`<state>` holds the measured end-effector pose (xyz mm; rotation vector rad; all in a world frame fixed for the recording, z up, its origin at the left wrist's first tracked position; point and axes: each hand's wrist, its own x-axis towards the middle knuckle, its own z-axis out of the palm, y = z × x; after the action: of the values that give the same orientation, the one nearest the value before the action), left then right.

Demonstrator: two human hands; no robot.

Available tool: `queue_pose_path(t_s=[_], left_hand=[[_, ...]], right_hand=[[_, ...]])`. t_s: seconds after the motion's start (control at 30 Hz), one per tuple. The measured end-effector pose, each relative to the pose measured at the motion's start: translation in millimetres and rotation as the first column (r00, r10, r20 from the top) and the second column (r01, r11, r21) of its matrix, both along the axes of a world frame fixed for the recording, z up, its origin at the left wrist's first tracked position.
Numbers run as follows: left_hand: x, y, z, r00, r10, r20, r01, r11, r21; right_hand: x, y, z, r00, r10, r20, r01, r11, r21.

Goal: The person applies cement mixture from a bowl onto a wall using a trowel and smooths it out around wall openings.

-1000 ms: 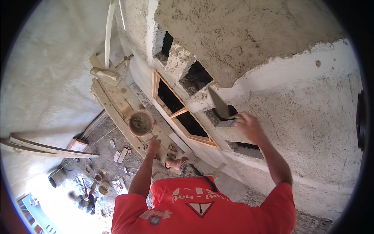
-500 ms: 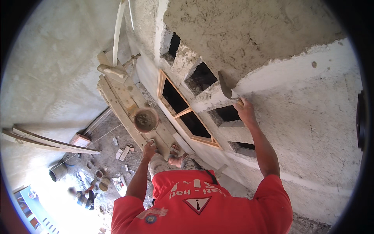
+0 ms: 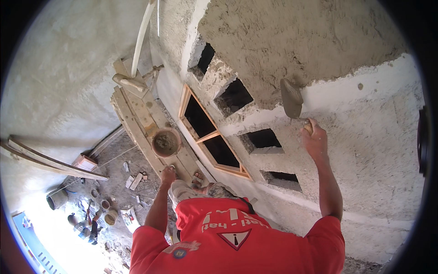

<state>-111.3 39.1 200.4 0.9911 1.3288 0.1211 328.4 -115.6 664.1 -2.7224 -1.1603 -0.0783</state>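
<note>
My right hand [image 3: 315, 140] grips the wooden handle of a trowel [image 3: 291, 101]. The trowel's leaf-shaped metal blade lies against the wall at the lower edge of a darker, fresh-looking coat of mortar [image 3: 301, 41]. Mortar shows on or beside the blade. Low by my knee, my left hand [image 3: 168, 175] is closed, its fingers curled; anything inside it is hidden. Just beyond that hand, a round bucket [image 3: 166, 142] of grey mortar stands on the plank scaffold [image 3: 132, 112].
Square openings [image 3: 233, 96] pierce the wall beside a wooden window frame [image 3: 214, 135]. My sandalled foot [image 3: 197, 179] rests on the planks. Far below, a person [image 3: 84, 228] works on the rubble-strewn ground near several buckets [image 3: 110, 217]. Curved boards [image 3: 54, 162] lean at the left.
My right hand has carried the trowel rightward along the wall, from beside a square opening to the mortar's lower edge. My left hand stays low by my knee.
</note>
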Motion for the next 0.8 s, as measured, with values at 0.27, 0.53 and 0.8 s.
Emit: queue_pose_path(t_s=[0.27, 0.53, 0.8], left_hand=[[0, -3, 7, 0.994, 0.106, 0.020, -0.106, 0.994, 0.012], [-37, -23, -17, 0.994, 0.073, -0.084, -0.076, 0.997, -0.033], [-118, -58, -27, 0.945, 0.226, -0.238, -0.237, 0.971, -0.020]], right_hand=[[-92, 54, 85, 0.847, 0.502, -0.176, -0.510, 0.860, -0.002], [-64, 90, 58, 0.420, 0.275, -0.865, -0.504, 0.863, 0.029], [-7, 66, 95, 0.943, 0.034, -0.332, 0.132, 0.877, 0.463]])
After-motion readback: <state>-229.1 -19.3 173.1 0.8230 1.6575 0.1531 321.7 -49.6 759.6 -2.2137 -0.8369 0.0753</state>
